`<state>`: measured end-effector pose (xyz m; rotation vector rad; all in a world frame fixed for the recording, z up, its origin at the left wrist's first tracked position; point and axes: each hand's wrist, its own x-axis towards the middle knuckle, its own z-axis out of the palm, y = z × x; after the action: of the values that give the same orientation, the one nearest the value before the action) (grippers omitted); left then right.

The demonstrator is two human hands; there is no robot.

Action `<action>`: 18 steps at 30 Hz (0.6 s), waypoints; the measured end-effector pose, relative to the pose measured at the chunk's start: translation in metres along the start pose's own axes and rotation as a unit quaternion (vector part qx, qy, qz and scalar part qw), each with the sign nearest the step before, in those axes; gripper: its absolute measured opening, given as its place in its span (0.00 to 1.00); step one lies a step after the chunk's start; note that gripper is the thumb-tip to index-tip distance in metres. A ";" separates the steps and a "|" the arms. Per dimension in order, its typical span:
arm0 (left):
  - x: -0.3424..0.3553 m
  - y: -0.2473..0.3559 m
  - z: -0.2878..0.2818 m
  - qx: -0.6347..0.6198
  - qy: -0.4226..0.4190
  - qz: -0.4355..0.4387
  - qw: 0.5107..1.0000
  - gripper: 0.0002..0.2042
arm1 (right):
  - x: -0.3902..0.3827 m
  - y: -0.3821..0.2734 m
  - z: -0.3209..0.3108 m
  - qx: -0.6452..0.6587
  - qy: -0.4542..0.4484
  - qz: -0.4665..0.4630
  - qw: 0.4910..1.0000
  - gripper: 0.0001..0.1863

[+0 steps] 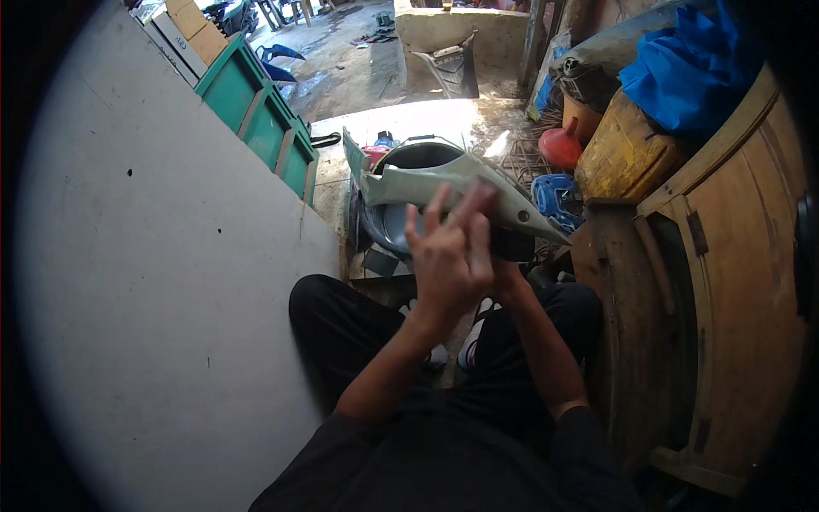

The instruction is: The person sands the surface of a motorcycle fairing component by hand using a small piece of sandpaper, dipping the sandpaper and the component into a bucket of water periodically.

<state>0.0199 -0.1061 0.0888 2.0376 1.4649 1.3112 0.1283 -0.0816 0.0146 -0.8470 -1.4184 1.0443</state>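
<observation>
A pale grey-green molded plastic panel (pixel 411 187), which looks like a vehicle body panel, lies slanted across a dark round tub (pixel 418 155) in front of my knees. My left hand (pixel 450 260) is over the panel's near side, its fingers spread apart and smeared by motion. Between its fingertips and the panel is a blurred reddish-brown patch; I cannot tell whether it is a finger or a small pad. My right hand (pixel 509 277) is behind the left one, close to the panel's lower edge, and its fingers are hidden. The panel has a round hole near its right end.
A white wall (pixel 171 256) stands close on my left, with a green cabinet (pixel 256 111) beyond it. To the right are a wooden cabinet (pixel 734 230), a yellow jerrycan (pixel 627 141), a red funnel (pixel 560 145) and a blue plastic sheet (pixel 682 72). A low wall (pixel 456 47) lies ahead.
</observation>
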 end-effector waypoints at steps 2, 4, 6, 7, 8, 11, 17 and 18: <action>0.018 -0.020 0.003 0.056 0.025 -0.117 0.991 0.19 | 0.006 0.000 0.001 -0.069 -0.034 0.050 0.996 0.23; 0.020 -0.013 0.001 0.015 -0.007 -0.057 0.998 0.19 | -0.003 0.024 -0.006 -0.096 -0.007 -0.042 0.994 0.22; -0.004 0.011 0.001 -0.044 -0.014 0.055 0.997 0.19 | -0.011 0.039 -0.004 0.003 0.019 -0.043 0.999 0.21; -0.014 0.019 0.000 -0.021 -0.035 0.077 0.996 0.19 | -0.012 0.032 -0.002 0.073 0.015 -0.014 0.997 0.21; -0.010 0.018 -0.002 0.004 -0.019 0.047 0.999 0.19 | -0.012 0.018 -0.003 0.137 0.017 0.011 0.990 0.21; 0.003 0.008 0.006 0.082 0.019 -0.018 0.996 0.19 | -0.005 0.001 -0.004 0.055 0.011 -0.004 0.998 0.21; -0.008 0.019 0.009 0.028 0.003 0.023 0.999 0.20 | -0.004 0.002 -0.009 -0.025 -0.003 -0.004 1.000 0.20; -0.001 0.015 0.010 0.032 0.024 -0.021 0.999 0.20 | -0.005 0.002 -0.008 -0.027 -0.003 -0.005 1.000 0.20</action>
<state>0.0362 -0.1112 0.0931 2.0167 1.5800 1.3219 0.1371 -0.0846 0.0105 -0.8759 -1.4605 1.0042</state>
